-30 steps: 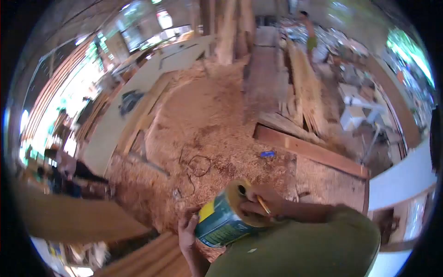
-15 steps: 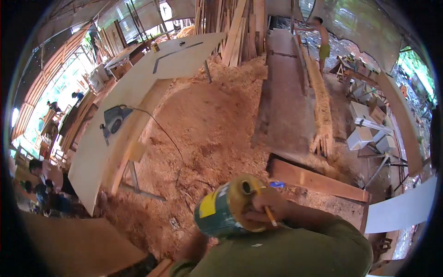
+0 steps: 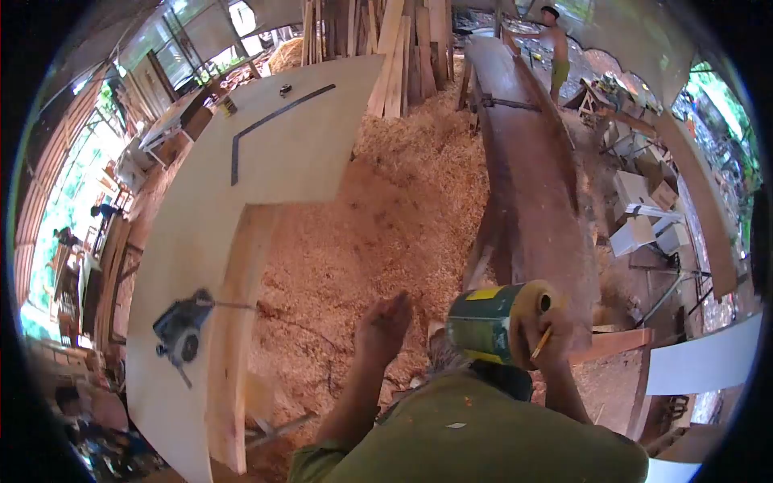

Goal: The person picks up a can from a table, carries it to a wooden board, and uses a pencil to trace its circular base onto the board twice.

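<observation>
My right hand [image 3: 549, 340] grips a green metal can [image 3: 481, 322] with yellow patches, tilted on its side in front of my body. The can's brownish end has a round opening and faces right. A yellow pencil [image 3: 541, 342] sticks out between the fingers of that same hand. My left hand [image 3: 385, 328] is held out over the shavings, left of the can and apart from it. It is slightly blurred, its fingers loosely extended with nothing visible in them.
A pale plywood sheet [image 3: 189, 249] on the left bears a power saw [image 3: 183, 328] with a cord and a metal square [image 3: 274, 111]. Wood shavings [image 3: 378, 217] cover the floor. A long brown board [image 3: 527, 161] runs ahead on the right. A person [image 3: 555, 52] stands at its far end.
The can has moved right and slightly up in my right hand. My left hand has come into clear view from behind the can. The view has shifted, bringing the plywood closer.
</observation>
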